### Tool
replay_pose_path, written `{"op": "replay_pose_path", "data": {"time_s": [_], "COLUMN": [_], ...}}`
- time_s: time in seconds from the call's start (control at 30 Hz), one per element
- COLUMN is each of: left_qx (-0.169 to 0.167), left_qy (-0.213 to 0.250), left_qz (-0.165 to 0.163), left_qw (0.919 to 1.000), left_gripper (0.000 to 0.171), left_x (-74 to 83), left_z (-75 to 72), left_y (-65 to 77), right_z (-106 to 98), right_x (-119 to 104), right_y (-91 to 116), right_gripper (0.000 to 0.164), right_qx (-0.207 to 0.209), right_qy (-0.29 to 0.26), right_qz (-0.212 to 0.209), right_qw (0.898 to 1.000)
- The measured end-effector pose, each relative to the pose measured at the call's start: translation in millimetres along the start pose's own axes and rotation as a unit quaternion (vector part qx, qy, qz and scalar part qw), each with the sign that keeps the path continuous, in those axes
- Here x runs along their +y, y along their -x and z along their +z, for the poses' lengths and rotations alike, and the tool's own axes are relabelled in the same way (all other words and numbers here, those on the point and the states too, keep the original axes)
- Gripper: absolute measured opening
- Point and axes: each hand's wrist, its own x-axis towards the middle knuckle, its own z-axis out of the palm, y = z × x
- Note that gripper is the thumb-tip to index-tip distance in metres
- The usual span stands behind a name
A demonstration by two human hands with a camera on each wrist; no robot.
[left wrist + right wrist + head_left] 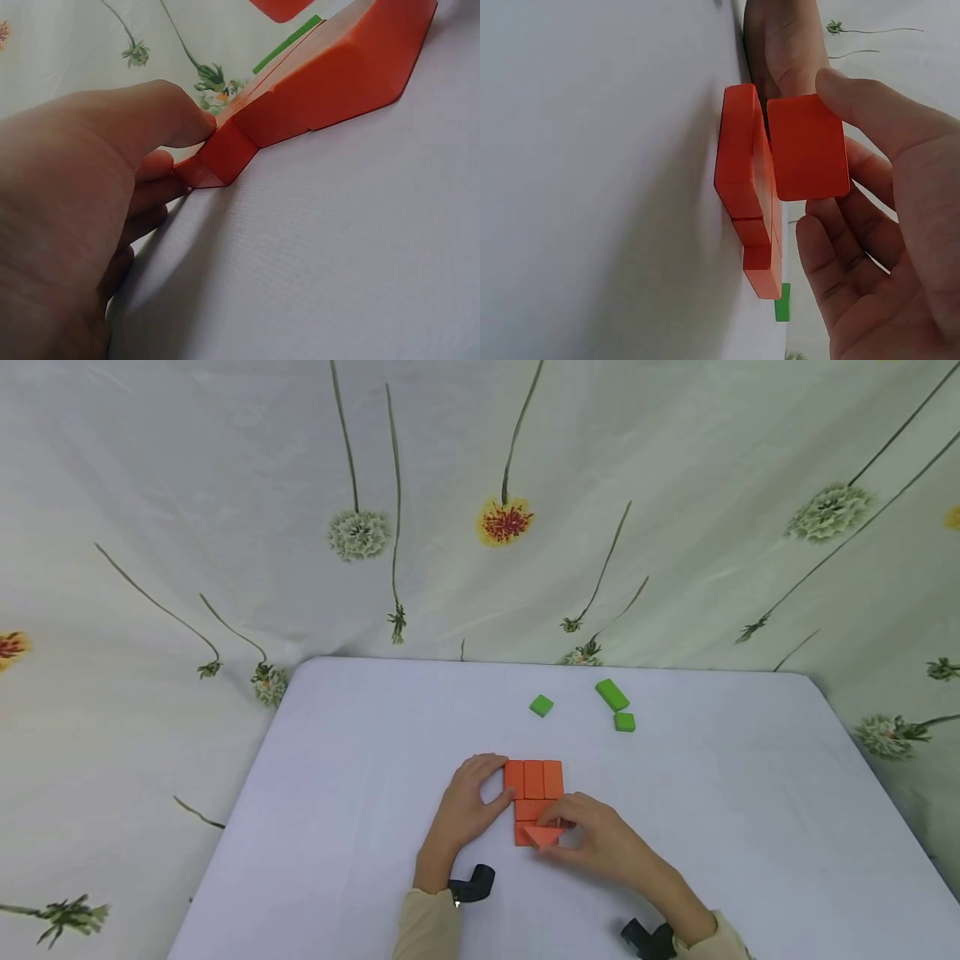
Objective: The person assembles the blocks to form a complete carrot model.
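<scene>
Several orange blocks point(533, 779) lie flat against each other on the white table, with three upright ones in the far row and others lying crosswise nearer. At the far row's left end, my left hand point(463, 806) holds the outer block point(229, 154) between thumb and fingers. Over the near end of the group, my right hand point(596, 835) pinches an orange triangular block point(542, 836) between thumb and fingers. One broad, flat face of that triangular block point(808, 148) shows in the right wrist view, just above the flat blocks. It hides part of the nearest block.
Farther back lie two small green blocks point(542, 706) and a longer green block point(612, 694). A flower-printed cloth point(450, 585) hangs behind the table's far edge. Each wrist carries a black camera mount point(474, 883), close above the white table point(337, 827).
</scene>
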Motion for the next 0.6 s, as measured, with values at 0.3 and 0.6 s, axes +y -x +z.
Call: {"op": "replay_pose_path", "data": {"time_s": [0.3,0.6], "left_qx": [0.004,0.000], "left_qy": [-0.003,-0.010], "left_qz": [0.000,-0.001], "left_qw": [1.0000,0.9999], "left_gripper": [0.046,0.047], "left_x": [-1.0,-1.8], "left_z": [0.9,0.8], "left_y": [1.0,0.9], "right_z": [8.6,10.2], "right_x": [-3.0,-4.1], "right_y": [4.2,3.0], "right_gripper": [0.026,0.026], "right_qx": [-0.048,-0.057], "right_qy": [0.014,0.054], "right_qz": [0.023,0.018], "right_qw": [0.998,0.997]}}
